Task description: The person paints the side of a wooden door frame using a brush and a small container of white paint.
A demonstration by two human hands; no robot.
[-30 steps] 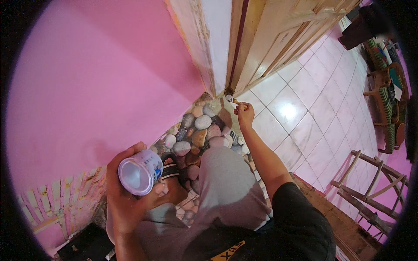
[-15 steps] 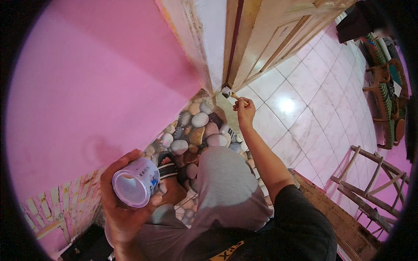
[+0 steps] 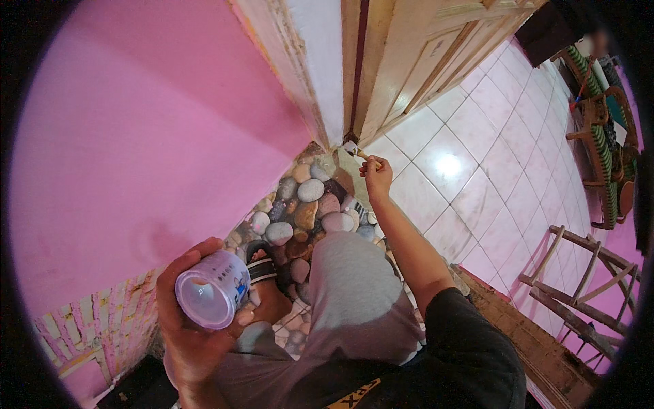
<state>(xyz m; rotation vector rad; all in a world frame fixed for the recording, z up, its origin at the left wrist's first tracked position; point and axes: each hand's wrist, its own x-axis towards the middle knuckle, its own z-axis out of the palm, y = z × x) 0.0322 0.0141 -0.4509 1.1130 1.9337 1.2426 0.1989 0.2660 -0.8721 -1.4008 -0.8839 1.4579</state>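
Note:
My left hand [image 3: 194, 317] is wrapped round a clear plastic tub [image 3: 212, 290] with printing on its side, tilted so that one round end shows. Whether that end is its mouth or its bottom I cannot tell. With its arm stretched forward, my right hand [image 3: 377, 178] grips the pale wooden handle of a paintbrush [image 3: 361, 153]. The brush's whitish head is at the foot of the door frame [image 3: 354, 82], low by the floor. Its bristle tips are too small to make out.
A pink wall [image 3: 157, 129] rises on the left. Ahead stands a wooden panelled door [image 3: 422, 61]. Pebble-patterned flooring [image 3: 300, 194] meets white tiles [image 3: 477, 153]. On the right are a wooden ladder-like frame [image 3: 579, 290] and chairs [image 3: 599, 157]. My sandalled foot [image 3: 266, 279] is beside the tub.
My right hand and the paintbrush have shifted slightly left. The view has turned a little. The left hand still holds the tub in nearly the same place.

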